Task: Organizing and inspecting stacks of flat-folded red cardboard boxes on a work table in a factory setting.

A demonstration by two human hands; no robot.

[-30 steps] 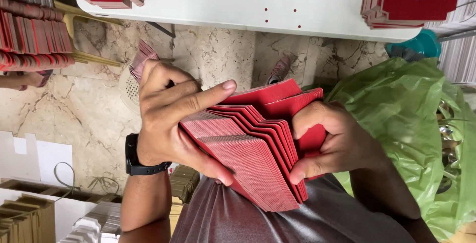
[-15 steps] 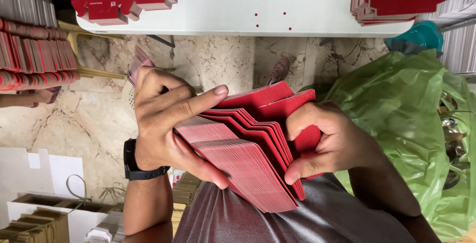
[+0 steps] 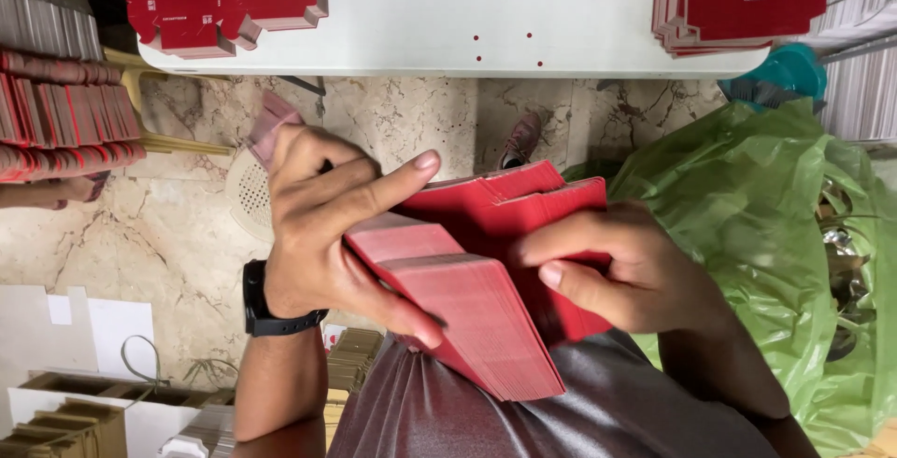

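Both hands were closed on a thick stack of flat red cards (image 3: 486,318) held over the lap. The left hand (image 3: 327,224) gripped its near end, thumb beneath, forefinger stretched across the top (a black wristband (image 3: 266,308) worn). The right hand (image 3: 626,271) clasped the far side. A green plastic bag (image 3: 775,234) lay just beside.

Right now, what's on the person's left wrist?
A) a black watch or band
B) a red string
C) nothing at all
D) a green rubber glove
A: a black watch band wraps the wrist just below the left hand, which grips the stack of red flat cards together with the right hand.
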